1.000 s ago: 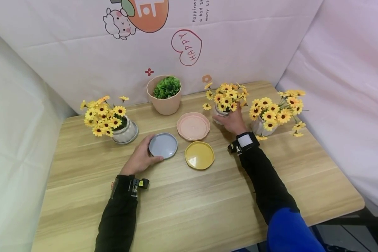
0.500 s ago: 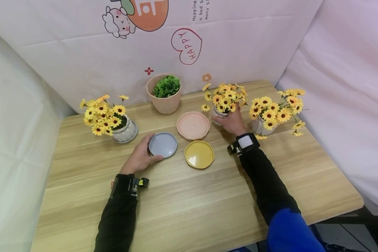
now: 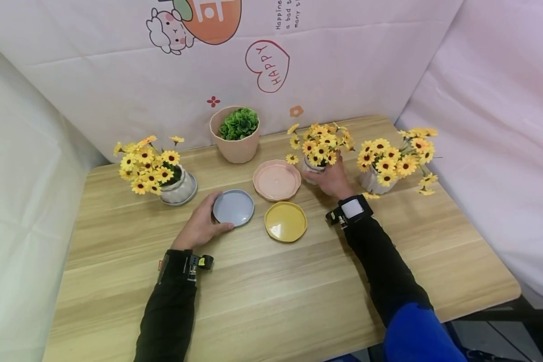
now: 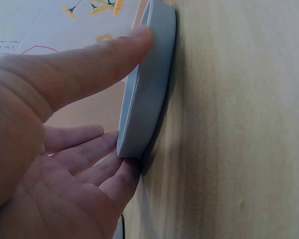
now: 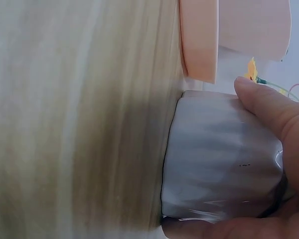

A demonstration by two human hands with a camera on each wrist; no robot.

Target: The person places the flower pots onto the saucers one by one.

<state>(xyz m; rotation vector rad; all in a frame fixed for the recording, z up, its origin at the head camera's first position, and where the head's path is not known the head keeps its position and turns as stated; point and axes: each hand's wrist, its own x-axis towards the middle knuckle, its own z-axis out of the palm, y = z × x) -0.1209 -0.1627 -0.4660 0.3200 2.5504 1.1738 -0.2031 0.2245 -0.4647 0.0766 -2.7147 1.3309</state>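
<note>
My left hand (image 3: 200, 224) holds a round grey-blue saucer (image 3: 234, 208) by its rim, thumb at the near side and fingers at the far left. In the left wrist view the saucer (image 4: 152, 74) lies on or very close to the wood. With my right hand (image 3: 332, 178) I grip a whitish flowerpot (image 3: 311, 173) of yellow daisies (image 3: 319, 146). Seen from the right wrist, thumb and fingers span the pot (image 5: 222, 154), whose base is at the tabletop. A pink scalloped saucer (image 3: 277, 180) lies just left of that pot, and a yellow saucer (image 3: 285, 221) lies nearer me.
At the left stands another daisy pot (image 3: 176, 186) on a grey-blue saucer. A pink planter (image 3: 236, 148) with green foliage is at the back by the printed cloth (image 3: 344, 60). Right of my right hand is a third daisy pot (image 3: 376, 182). Everything stands on a wooden table (image 3: 262, 296).
My right hand and the daisy pot in it have shifted slightly left and toward me. The left hand and its saucer have stayed in place.
</note>
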